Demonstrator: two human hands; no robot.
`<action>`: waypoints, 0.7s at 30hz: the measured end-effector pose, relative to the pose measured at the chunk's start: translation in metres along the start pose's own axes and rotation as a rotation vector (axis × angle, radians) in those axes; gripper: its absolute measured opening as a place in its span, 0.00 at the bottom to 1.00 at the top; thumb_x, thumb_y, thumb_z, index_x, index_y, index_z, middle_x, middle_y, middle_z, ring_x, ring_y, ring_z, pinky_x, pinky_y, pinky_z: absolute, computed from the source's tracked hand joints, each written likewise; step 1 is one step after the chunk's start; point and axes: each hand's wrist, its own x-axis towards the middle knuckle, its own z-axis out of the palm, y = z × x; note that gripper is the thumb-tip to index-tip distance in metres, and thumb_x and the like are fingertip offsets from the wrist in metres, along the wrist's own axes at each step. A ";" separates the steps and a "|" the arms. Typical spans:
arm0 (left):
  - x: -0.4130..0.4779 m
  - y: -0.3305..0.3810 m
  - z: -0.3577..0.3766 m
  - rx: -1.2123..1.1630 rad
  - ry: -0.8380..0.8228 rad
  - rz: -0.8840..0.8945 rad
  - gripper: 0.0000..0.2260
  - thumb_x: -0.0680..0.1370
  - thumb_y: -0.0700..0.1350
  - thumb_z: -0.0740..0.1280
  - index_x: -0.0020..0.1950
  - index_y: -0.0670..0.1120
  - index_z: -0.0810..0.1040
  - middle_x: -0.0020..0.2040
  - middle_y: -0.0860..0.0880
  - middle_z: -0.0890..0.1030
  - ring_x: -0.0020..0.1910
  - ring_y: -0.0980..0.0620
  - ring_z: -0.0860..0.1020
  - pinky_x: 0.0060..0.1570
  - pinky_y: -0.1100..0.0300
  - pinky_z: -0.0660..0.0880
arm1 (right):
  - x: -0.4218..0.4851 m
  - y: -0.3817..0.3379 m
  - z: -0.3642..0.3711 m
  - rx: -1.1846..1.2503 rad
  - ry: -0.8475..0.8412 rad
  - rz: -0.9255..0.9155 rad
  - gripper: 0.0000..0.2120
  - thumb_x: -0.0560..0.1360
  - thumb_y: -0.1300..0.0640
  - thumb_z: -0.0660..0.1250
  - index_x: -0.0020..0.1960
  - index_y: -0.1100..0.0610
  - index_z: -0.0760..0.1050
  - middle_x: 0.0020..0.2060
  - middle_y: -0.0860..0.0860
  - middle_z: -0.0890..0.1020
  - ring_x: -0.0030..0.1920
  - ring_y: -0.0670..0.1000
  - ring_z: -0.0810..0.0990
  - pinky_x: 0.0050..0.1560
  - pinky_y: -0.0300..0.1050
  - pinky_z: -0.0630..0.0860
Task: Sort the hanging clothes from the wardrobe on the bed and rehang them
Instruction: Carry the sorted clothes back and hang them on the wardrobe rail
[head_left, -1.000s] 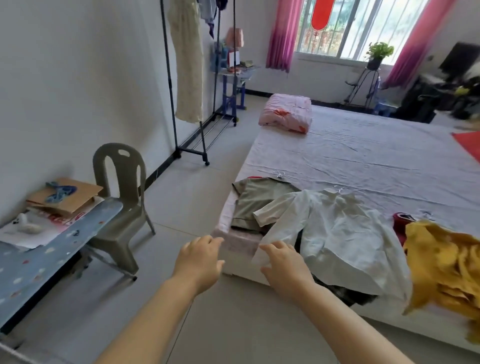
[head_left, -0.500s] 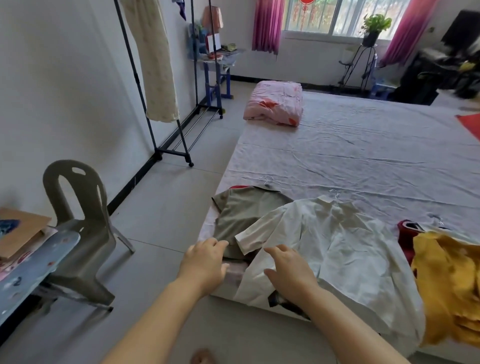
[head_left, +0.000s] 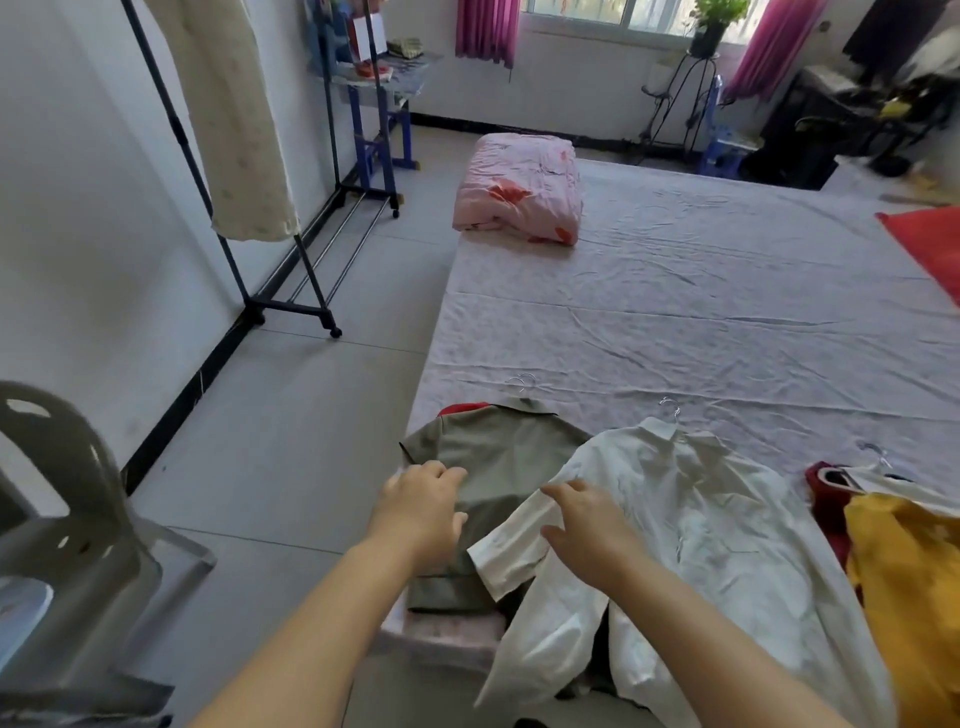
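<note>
The bed (head_left: 675, 312) fills 12 to 3 o'clock, and the clothes rack (head_left: 291, 306) stands at 11 o'clock. On the bed's near edge the white shirt (head_left: 701, 519) lies at 5 o'clock, with its sleeve across the olive shirt (head_left: 509, 457) at 6 o'clock. The left hand (head_left: 421, 506) is over the olive shirt, fingers loosely bent and holding nothing. The right hand (head_left: 587, 519) is over the white sleeve, fingers spread. If the olive shirt is pulled now, I think the sleeve may drag along and slide to the floor.

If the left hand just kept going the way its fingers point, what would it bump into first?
Most likely the olive shirt lying on the bed. The left hand points forward over its sleeve, though whether they touch is unclear.
</note>
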 end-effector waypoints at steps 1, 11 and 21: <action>0.008 -0.003 -0.001 0.001 -0.005 -0.002 0.23 0.78 0.52 0.60 0.71 0.51 0.62 0.66 0.51 0.69 0.65 0.49 0.67 0.63 0.55 0.63 | 0.008 0.001 -0.003 -0.011 -0.007 0.004 0.23 0.77 0.52 0.63 0.70 0.51 0.64 0.67 0.50 0.69 0.67 0.52 0.67 0.65 0.46 0.66; 0.118 -0.023 0.001 -0.026 -0.059 -0.114 0.21 0.78 0.53 0.60 0.69 0.51 0.64 0.64 0.51 0.70 0.64 0.49 0.68 0.61 0.55 0.64 | 0.145 0.021 -0.035 -0.077 -0.080 -0.050 0.25 0.76 0.51 0.63 0.71 0.51 0.63 0.67 0.51 0.68 0.66 0.54 0.67 0.63 0.46 0.67; 0.262 -0.017 0.070 -0.097 -0.185 -0.203 0.22 0.78 0.52 0.60 0.71 0.51 0.62 0.67 0.50 0.69 0.65 0.49 0.67 0.62 0.55 0.64 | 0.326 0.093 0.013 -0.079 -0.322 -0.030 0.25 0.75 0.52 0.64 0.71 0.52 0.64 0.66 0.54 0.69 0.65 0.57 0.69 0.63 0.50 0.68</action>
